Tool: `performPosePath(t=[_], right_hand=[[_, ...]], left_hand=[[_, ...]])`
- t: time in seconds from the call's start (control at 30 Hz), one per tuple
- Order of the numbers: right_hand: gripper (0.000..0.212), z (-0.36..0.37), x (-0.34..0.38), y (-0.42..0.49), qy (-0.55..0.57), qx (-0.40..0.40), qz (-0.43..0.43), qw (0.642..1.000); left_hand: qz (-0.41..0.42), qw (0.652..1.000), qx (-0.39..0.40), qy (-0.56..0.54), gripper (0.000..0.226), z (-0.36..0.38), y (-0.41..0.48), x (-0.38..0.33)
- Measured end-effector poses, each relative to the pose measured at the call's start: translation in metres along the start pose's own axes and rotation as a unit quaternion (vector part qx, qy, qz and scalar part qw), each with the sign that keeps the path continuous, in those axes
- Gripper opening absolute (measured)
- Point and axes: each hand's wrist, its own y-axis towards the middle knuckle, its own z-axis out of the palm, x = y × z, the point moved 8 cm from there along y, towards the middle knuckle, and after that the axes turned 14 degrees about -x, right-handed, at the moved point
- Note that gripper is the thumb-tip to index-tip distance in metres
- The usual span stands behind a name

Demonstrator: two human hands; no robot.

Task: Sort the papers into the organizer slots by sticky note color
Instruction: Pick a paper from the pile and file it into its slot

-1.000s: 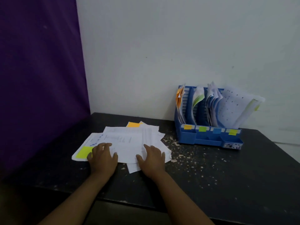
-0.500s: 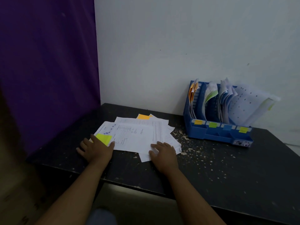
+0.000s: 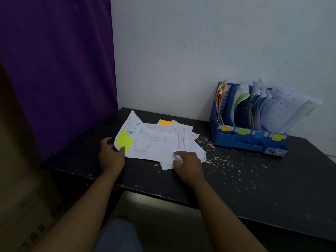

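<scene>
A pile (image 3: 190, 142) of white papers lies on the black table (image 3: 254, 179), in front of the person. The top sheet (image 3: 154, 142) has a yellow note (image 3: 124, 140) at its 9 o'clock end.

The left hand (image 3: 111, 155) pinches that end. Its thumb lies on the near corner of the yellow note and its fingers are under the sheet. This end is up off the table and curls up at the far corner. The other end of the sheet lies on the pile.

The right hand (image 3: 188, 164) is at 5 o'clock of the pile, on its near edge. Its fingers are bent, and a bit of white paper shows between thumb and finger. I cannot tell which sheet that is.

An orange note (image 3: 164, 122) peeks out at 12 o'clock of the pile.

The blue organizer (image 3: 243, 142) stands at 2 o'clock from the pile, well apart from it, with its back near the wall (image 3: 200, 42). Its slots are full of papers that lean toward 3 o'clock. On its front are four tags in a row, from 9 to 3 o'clock: orange (image 3: 226, 128), green (image 3: 242, 131), blue (image 3: 259, 134), yellow (image 3: 277, 137).

White specks (image 3: 218, 157) dot the table between the pile and the organizer. A purple curtain (image 3: 54, 70) hangs at 9 o'clock.
</scene>
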Motion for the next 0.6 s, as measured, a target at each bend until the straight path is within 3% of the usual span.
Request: performPosePath(t=[0.1,0.23,0.43,0.6], right_hand=[[0.04,-0.002,-0.001,-0.001,0.004,0.003,0.01,1.0],[0.04,-0.005,0.001,-0.004,0.005,0.013,0.011,1.0],[0.044,-0.015,-0.003,-0.017,0.013,0.007,0.029,0.999],[0.048,-0.029,-0.012,-0.027,0.125,-0.039,0.118,0.984]], left_hand=[[0.058,0.996,0.057,0.035,0.022,0.007,-0.006,-0.009],[0.111,0.987,0.105,0.057,0.02,0.014,-0.017,-0.014],[0.049,0.995,0.07,-0.057,0.02,-0.006,-0.031,-0.021],[-0.021,0.983,0.038,-0.179,0.013,-0.026,-0.058,-0.043]])
